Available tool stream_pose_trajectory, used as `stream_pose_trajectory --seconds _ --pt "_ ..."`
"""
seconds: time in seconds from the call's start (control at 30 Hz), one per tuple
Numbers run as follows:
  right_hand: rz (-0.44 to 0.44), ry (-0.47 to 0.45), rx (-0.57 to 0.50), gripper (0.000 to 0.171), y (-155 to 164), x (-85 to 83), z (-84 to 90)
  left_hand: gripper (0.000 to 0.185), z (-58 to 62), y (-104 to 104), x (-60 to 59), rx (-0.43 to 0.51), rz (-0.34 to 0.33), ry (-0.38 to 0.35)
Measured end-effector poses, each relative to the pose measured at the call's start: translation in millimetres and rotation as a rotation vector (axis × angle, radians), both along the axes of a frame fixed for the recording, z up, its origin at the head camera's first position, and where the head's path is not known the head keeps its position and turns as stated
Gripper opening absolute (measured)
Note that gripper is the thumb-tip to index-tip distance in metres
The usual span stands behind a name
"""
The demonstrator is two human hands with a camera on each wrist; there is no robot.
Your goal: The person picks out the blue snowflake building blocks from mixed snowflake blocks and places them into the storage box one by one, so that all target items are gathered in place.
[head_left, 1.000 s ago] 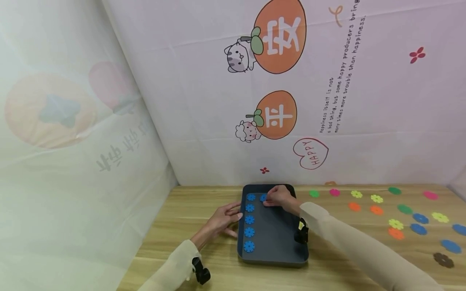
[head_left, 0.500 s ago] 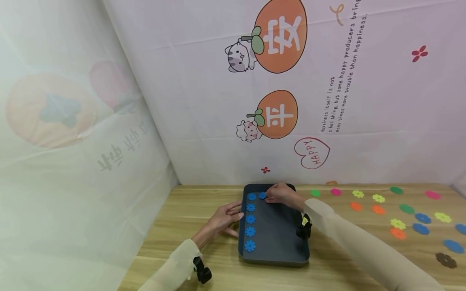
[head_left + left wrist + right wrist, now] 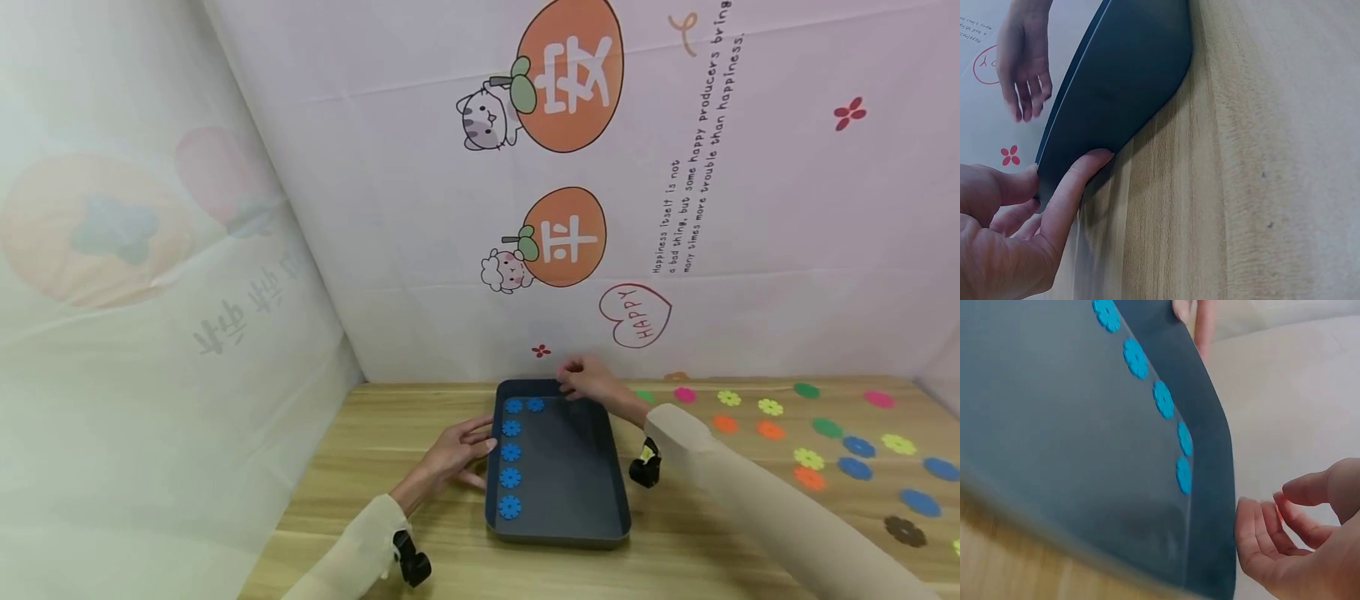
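A dark tray (image 3: 570, 475) lies on the wooden table. Inside it, a column of blue flower discs (image 3: 511, 452) runs along the left wall, and one more blue disc (image 3: 535, 405) lies beside the top one. My left hand (image 3: 450, 454) rests with fairly straight fingers (image 3: 1069, 187) against the tray's (image 3: 1122, 81) outer left wall. My right hand (image 3: 585, 379) hovers above the tray's far edge, fingers loosely curled and empty. The right wrist view shows the same hand (image 3: 1285, 537) just off the tray (image 3: 1054, 456), with the discs (image 3: 1163, 400) along the wall.
Several loose flower discs lie on the table right of the tray: pink (image 3: 685, 395), orange (image 3: 769, 430), yellow (image 3: 808, 458), green (image 3: 827, 428), blue (image 3: 855, 446), brown (image 3: 904, 531). A printed curtain (image 3: 675, 208) stands close behind the table and along the left.
My right hand has left the second top-row blue disc in the tray and lifted back past the far edge. The left hand has stayed at the tray's left wall.
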State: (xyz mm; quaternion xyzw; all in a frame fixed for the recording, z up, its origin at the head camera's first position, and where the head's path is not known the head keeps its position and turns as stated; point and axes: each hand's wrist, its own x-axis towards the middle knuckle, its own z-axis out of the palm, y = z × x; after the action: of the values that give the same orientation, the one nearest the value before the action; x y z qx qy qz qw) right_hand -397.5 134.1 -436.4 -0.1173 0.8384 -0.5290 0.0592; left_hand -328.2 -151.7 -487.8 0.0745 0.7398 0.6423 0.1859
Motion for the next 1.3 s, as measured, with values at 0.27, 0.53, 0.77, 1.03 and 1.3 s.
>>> stream_pose_trajectory --seconds 0.27,0.53,0.77,1.03,1.3 --pt "0.053 0.042 -0.014 0.022 49 -7.0 3.4 0.057 0.4 1 1.2 0.001 -0.001 0.006" --pt "0.139 0.089 -0.003 0.036 108 -2.7 -0.3 0.059 -0.7 1 1.9 0.001 -0.006 0.004" --pt "0.117 0.086 0.031 0.038 155 7.8 -11.0 0.058 -1.4 0 1.5 -0.006 0.004 0.006" --pt "0.109 0.187 0.168 0.033 211 22.5 -29.5 0.059 -3.8 2 0.1 0.002 -0.010 0.007" --pt "0.133 0.289 0.114 0.027 269 30.3 -45.0 0.058 -2.1 1 -0.1 0.003 0.001 0.012"
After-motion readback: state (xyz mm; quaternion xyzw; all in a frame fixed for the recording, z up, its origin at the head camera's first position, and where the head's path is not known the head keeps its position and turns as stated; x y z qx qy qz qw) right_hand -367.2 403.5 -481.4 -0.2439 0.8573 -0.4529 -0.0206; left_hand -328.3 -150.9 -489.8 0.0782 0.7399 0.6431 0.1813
